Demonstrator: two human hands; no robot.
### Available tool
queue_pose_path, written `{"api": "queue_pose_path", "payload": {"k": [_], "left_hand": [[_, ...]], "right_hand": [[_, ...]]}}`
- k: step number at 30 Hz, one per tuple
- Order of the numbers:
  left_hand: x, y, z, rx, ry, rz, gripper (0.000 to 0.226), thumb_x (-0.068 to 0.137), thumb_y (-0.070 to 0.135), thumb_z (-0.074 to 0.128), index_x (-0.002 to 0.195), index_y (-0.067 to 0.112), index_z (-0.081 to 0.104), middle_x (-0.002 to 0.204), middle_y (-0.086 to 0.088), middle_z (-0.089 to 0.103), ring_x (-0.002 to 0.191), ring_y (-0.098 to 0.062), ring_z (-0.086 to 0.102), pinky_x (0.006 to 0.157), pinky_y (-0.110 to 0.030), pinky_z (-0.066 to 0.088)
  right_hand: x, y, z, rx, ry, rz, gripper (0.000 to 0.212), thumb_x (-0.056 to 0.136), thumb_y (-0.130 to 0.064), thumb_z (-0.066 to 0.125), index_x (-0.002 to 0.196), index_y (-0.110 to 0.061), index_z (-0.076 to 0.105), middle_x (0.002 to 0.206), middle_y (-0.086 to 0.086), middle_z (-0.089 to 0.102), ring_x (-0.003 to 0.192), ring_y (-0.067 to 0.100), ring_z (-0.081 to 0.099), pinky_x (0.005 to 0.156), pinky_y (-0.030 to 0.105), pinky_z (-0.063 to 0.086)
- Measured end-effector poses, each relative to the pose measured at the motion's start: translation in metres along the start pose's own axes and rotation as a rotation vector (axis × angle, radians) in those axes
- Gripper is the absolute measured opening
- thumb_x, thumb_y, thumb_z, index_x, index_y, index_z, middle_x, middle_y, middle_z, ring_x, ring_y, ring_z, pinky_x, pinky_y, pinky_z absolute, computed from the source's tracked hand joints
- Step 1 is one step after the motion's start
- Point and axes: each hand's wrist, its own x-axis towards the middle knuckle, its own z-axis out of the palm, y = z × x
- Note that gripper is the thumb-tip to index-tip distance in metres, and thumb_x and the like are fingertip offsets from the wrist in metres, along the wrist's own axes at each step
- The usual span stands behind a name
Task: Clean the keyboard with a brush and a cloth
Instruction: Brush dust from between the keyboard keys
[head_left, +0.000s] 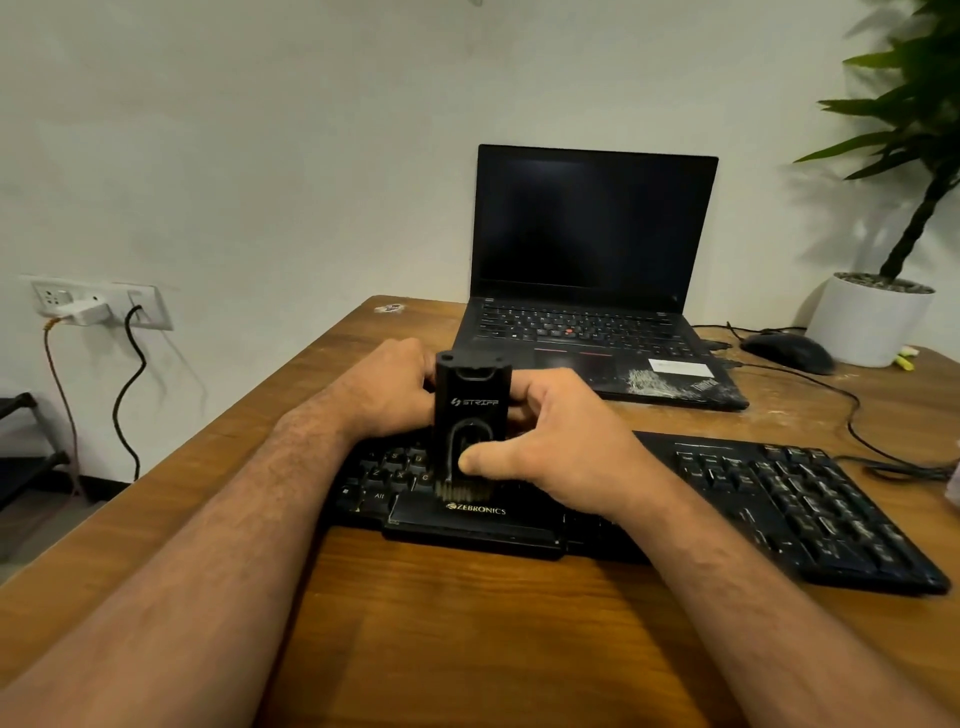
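We are gripping the upright black plastic brush block, marked "STRIFF", with both our left hand and right hand, its bristles touching the black "ZEBRONICS" keyboard beneath our hands; bare wooden desk is lying nearer than our wrists.

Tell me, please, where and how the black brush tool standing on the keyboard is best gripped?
Grip the brush tool by its flat black body, from both sides, above the bristles. It stands upright, bristles down on the keyboard, as the left hand and right hand hold it.
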Motion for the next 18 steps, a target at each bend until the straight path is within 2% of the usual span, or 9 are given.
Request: {"api": "queue_pose_path", "payload": {"k": [3, 5, 7, 9, 11, 12, 15, 17, 18], "left_hand": [[0.000, -0.001, 0.000, -0.045, -0.010, -0.009, 0.048, 0.082, 0.003, 0.064, 0.044, 0.025, 0.047, 0.040, 0.017, 0.051, 0.040, 0.002, 0.046, 0.043, -0.009, 0.033], [0.003, -0.010, 0.001, -0.087, -0.021, -0.038, 0.045, 0.083, -0.003, 0.061, 0.049, 0.022, 0.045, 0.039, 0.011, 0.048, 0.038, 0.001, 0.043, 0.044, -0.011, 0.033], [0.005, -0.016, 0.002, -0.057, -0.015, -0.078, 0.045, 0.082, -0.005, 0.063, 0.055, 0.026, 0.044, 0.046, 0.012, 0.046, 0.044, 0.000, 0.041, 0.046, -0.013, 0.032], [0.003, -0.013, 0.001, -0.052, -0.048, -0.067, 0.045, 0.082, 0.000, 0.064, 0.048, 0.025, 0.045, 0.044, 0.013, 0.045, 0.041, -0.002, 0.038, 0.045, -0.015, 0.032], [0.000, -0.006, 0.001, -0.039, -0.068, -0.036, 0.048, 0.084, 0.010, 0.064, 0.039, 0.023, 0.054, 0.039, 0.015, 0.049, 0.037, -0.001, 0.041, 0.043, -0.014, 0.034], [-0.001, -0.003, 0.001, -0.032, -0.069, -0.030, 0.051, 0.085, 0.010, 0.064, 0.040, 0.032, 0.060, 0.043, 0.021, 0.055, 0.040, 0.001, 0.047, 0.044, -0.011, 0.036], [0.001, -0.005, 0.000, -0.010, -0.035, -0.012, 0.054, 0.082, 0.001, 0.060, 0.054, 0.047, 0.069, 0.067, 0.025, 0.068, 0.065, 0.004, 0.063, 0.060, -0.016, 0.049], [0.000, -0.004, 0.000, 0.004, -0.026, -0.018, 0.054, 0.081, 0.001, 0.059, 0.056, 0.047, 0.070, 0.075, 0.023, 0.070, 0.072, -0.001, 0.066, 0.066, -0.020, 0.055], [0.000, -0.004, 0.000, -0.003, -0.030, -0.012, 0.056, 0.082, 0.000, 0.059, 0.053, 0.047, 0.068, 0.070, 0.024, 0.069, 0.066, 0.001, 0.065, 0.061, -0.016, 0.052]], "right_hand": [[-0.001, -0.003, 0.005, 0.015, 0.018, -0.019, 0.041, 0.073, -0.012, 0.085, 0.108, -0.029, 0.072, 0.098, -0.011, 0.077, 0.093, 0.006, 0.073, 0.088, 0.040, 0.059], [-0.003, -0.008, 0.014, -0.010, -0.026, -0.053, 0.041, 0.074, -0.015, 0.085, 0.109, -0.032, 0.072, 0.100, -0.015, 0.076, 0.095, 0.000, 0.071, 0.089, 0.031, 0.058], [-0.005, -0.011, 0.019, -0.058, -0.041, -0.081, 0.040, 0.074, -0.017, 0.085, 0.108, -0.034, 0.071, 0.095, -0.020, 0.074, 0.089, -0.008, 0.067, 0.079, 0.014, 0.054], [-0.008, -0.014, 0.010, -0.110, -0.065, -0.062, 0.035, 0.074, -0.018, 0.085, 0.100, -0.036, 0.072, 0.086, -0.022, 0.074, 0.078, -0.010, 0.067, 0.065, 0.006, 0.049], [-0.012, -0.013, -0.008, -0.125, -0.110, -0.023, 0.033, 0.073, -0.011, 0.084, 0.097, -0.031, 0.073, 0.083, -0.019, 0.075, 0.074, -0.005, 0.070, 0.063, 0.009, 0.050], [-0.015, -0.012, -0.018, -0.117, -0.133, 0.000, 0.033, 0.073, -0.006, 0.083, 0.098, -0.027, 0.075, 0.085, -0.015, 0.077, 0.076, -0.001, 0.072, 0.068, 0.014, 0.054], [-0.023, -0.008, -0.040, -0.046, -0.196, 0.041, 0.038, 0.074, 0.005, 0.079, 0.101, -0.020, 0.075, 0.091, -0.002, 0.079, 0.087, 0.016, 0.076, 0.081, 0.030, 0.060], [-0.023, -0.006, -0.038, -0.015, -0.183, 0.054, 0.040, 0.074, 0.006, 0.079, 0.104, -0.021, 0.075, 0.092, -0.002, 0.079, 0.088, 0.016, 0.076, 0.081, 0.030, 0.061], [-0.020, -0.006, -0.033, -0.011, -0.156, 0.062, 0.041, 0.075, 0.004, 0.080, 0.105, -0.023, 0.074, 0.093, -0.004, 0.079, 0.088, 0.014, 0.076, 0.081, 0.029, 0.060]]}}
